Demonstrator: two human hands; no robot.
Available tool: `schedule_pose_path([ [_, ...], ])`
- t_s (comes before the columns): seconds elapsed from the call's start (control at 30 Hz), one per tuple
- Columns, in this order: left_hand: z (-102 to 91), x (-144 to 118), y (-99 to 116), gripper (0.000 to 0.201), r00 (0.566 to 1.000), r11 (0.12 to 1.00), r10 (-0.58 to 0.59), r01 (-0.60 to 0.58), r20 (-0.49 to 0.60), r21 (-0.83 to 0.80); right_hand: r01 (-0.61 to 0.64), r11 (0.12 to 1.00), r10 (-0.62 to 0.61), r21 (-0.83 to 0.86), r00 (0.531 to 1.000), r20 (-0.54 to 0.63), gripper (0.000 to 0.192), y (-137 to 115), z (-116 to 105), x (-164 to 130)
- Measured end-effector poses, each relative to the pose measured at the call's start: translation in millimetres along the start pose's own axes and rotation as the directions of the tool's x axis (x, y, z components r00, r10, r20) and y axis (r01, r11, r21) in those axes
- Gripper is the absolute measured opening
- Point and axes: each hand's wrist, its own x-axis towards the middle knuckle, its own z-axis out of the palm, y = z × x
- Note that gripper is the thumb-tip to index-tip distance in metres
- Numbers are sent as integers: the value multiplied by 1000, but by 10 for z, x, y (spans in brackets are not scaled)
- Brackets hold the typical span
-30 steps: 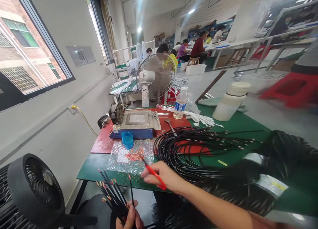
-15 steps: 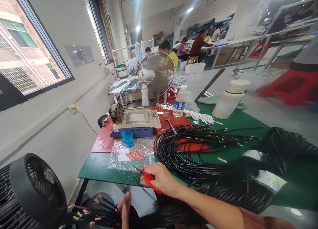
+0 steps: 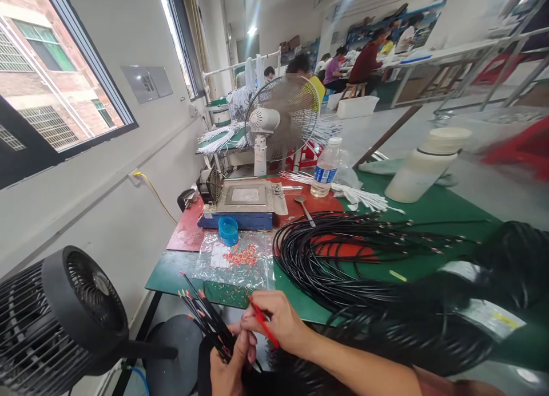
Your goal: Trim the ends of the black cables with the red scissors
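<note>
My left hand (image 3: 229, 366), low in the view, is closed around a bundle of black cables (image 3: 210, 323). Their stripped ends, with short red and pale wires, point up and to the left. My right hand (image 3: 281, 321) grips red-handled scissors (image 3: 265, 323) and meets the left hand at the fingertips, beside the cables. The scissors' blades are hidden or too blurred to make out. Just beyond the hands, a clear plastic bag (image 3: 206, 273) lies flat on the green tabletop (image 3: 167, 273), with red and yellow wire scraps (image 3: 242, 255) on it.
A large coil of black cables (image 3: 300, 264) covers the table's right side. Behind the scraps stand a blue cup (image 3: 228, 231) and a blue-based heating device (image 3: 244, 220). A bottle (image 3: 325, 170) and white jug (image 3: 424, 167) stand farther back. A black fan (image 3: 81, 310) is at left.
The cable bundle has come up and to the right in my left hand, its ends now near the table edge. My right hand with the scissors has met it. The view has shifted slightly.
</note>
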Motion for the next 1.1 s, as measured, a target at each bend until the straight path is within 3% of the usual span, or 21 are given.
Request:
schedule_pose_path([
  [0.1, 14, 16, 22, 29, 1000, 999, -31, 31, -3, -33, -334, 902, 327, 274, 942, 74, 44, 47, 60, 0],
  [0.2, -1, 43, -7, 26, 995, 994, -73, 67, -69, -81, -419, 877, 420, 235, 906, 50, 46, 98, 24, 18],
  [0.33, -55, 70, -48, 29, 977, 982, -120, 90, -176, -169, -285, 945, 306, -159, 944, 125, 39, 58, -168, -20],
  [0.43, -65, 81, -35, 31, 969, 979, -134, 96, -208, -181, -166, 883, 292, -438, 927, 237, 36, -24, -273, -102],
  [0.5, -51, 89, -18, 32, 969, 980, -142, 108, -204, -169, -148, 840, 332, -522, 901, 278, 37, -52, -292, -149],
  [0.73, -6, 133, -1, 34, 977, 988, -141, 129, -161, -85, -121, 834, 346, -538, 875, 339, 46, -28, -288, -138],
  [0.9, 1, 161, 18, 39, 979, 992, -127, 122, -160, -42, -167, 836, 383, -522, 859, 339, 51, -49, -340, -98],
  [1.1, 30, 201, 32, 36, 983, 991, -133, 131, -125, -27, -169, 842, 363, -513, 880, 306, 53, -19, -383, -85],
])
